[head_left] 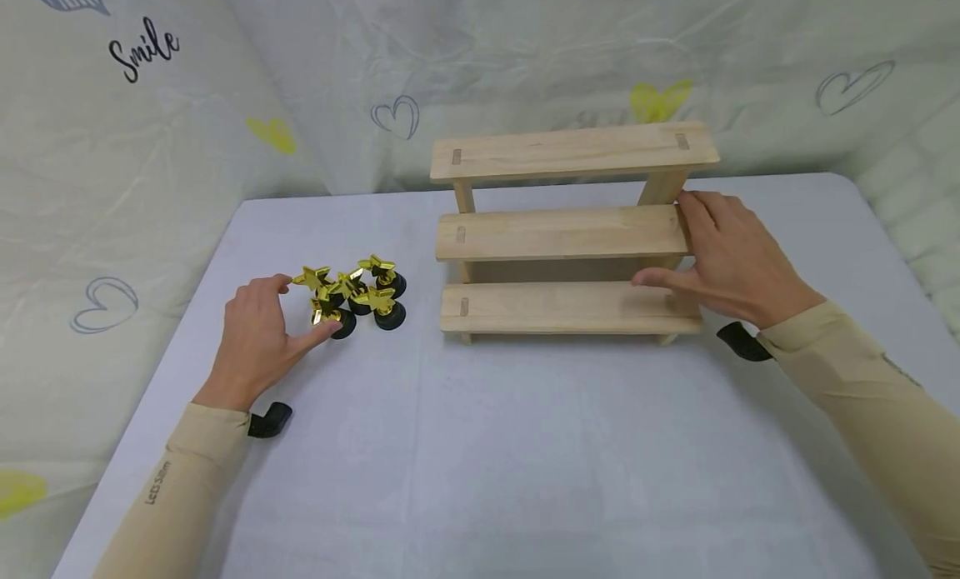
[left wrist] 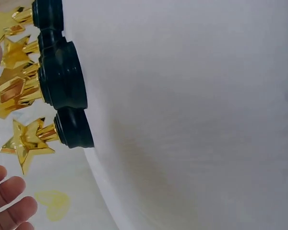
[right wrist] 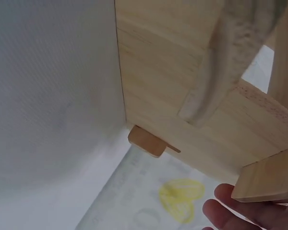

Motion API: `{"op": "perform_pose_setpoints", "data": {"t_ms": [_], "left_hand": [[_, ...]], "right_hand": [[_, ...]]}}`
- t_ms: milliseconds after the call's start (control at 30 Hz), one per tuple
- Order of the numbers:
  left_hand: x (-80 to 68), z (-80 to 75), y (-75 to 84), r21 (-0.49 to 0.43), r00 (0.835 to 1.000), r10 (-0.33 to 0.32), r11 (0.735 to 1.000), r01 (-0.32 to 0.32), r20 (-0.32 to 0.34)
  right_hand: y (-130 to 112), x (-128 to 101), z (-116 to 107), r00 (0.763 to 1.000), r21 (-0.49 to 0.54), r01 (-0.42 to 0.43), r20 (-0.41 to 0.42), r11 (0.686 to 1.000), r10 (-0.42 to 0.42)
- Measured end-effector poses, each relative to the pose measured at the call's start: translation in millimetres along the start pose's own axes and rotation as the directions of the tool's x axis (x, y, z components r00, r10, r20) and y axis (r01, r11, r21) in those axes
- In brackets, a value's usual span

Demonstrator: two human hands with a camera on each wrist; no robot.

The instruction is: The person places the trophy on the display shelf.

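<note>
Several small gold star trophies (head_left: pixel 377 301) with black round bases stand in a tight cluster on the left part of the table. My left hand (head_left: pixel 255 333) is beside them, its thumb near the front trophy and its fingertips close to the leftmost star. In the left wrist view the fingers (left wrist: pixel 12 199) lie apart from the nearest star (left wrist: pixel 28 141). A three-tier wooden shelf (head_left: pixel 562 236) stands right of the middle. My right hand (head_left: pixel 738 254) grips its right end, fingers at the back of the middle tier and thumb in front, over the lowest tier.
A white cloth covers the table (head_left: pixel 480 446). Behind it and along the left hangs a printed curtain (head_left: pixel 322 87) with hearts and lettering, close to the shelf's back. Table edges run along the left, back and right.
</note>
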State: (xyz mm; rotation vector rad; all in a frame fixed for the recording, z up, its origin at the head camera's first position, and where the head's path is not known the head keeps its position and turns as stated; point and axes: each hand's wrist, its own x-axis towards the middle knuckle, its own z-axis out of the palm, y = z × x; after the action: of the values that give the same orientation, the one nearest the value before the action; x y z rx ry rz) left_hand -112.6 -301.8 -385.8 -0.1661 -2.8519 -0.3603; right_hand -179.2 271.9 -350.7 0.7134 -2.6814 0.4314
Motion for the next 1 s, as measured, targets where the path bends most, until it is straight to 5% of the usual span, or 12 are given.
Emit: {"op": "perform_pose_setpoints", "data": {"t_ms": [433,1000], "left_hand": [[-5.2,2.5,1.4,-0.003,0.995,0.091,0.996,-0.091,-0.046],[-8.0,2.7,4.6,-0.105,0.996,0.065,0.993,-0.058,0.061]], "right_hand": [[6.9,4.4,4.8,0.999,-0.02,0.024,-0.024,1.0,-0.025],[9.2,7.1,10.0,0.998,-0.01,0.034,-0.043,0.999,-0.035]]}}
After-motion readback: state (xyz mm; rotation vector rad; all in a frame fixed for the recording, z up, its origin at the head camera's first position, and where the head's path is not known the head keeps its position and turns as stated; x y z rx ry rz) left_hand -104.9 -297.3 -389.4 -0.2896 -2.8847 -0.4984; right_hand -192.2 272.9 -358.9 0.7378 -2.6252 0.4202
